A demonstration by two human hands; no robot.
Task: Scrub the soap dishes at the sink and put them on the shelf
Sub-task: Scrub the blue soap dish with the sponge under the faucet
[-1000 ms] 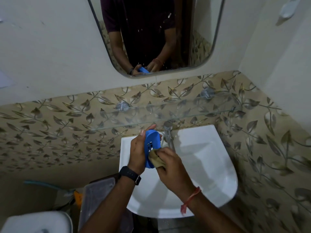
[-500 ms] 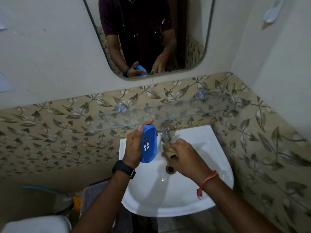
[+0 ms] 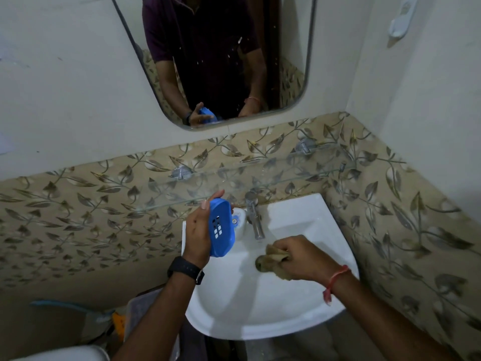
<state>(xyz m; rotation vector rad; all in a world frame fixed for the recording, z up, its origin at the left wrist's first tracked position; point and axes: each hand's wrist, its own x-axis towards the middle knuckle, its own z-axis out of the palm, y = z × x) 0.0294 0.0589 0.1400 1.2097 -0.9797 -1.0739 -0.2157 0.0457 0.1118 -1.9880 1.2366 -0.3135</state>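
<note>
Left hand (image 3: 198, 231) up over the left rear of the sink (image 3: 307, 303), fingers curled round a blue soap dish (image 3: 221, 227), thumb along its near side, fingertips hooked over the top. The dish stands on edge, its slotted face turned toward the camera, just beside the tap (image 3: 253, 217) and below the front edge of the glass shelf (image 3: 260, 175). A white bottle (image 3: 239, 217) peeks out behind it at the sink's back rim. Right hand (image 3: 303, 259) is low in the bowl, closed on a tan scrub cloth (image 3: 276, 259) right over the drain, well apart from the dish. Black watch (image 3: 186, 269) on the left wrist, red thread (image 3: 335, 278) on the right.
</note>
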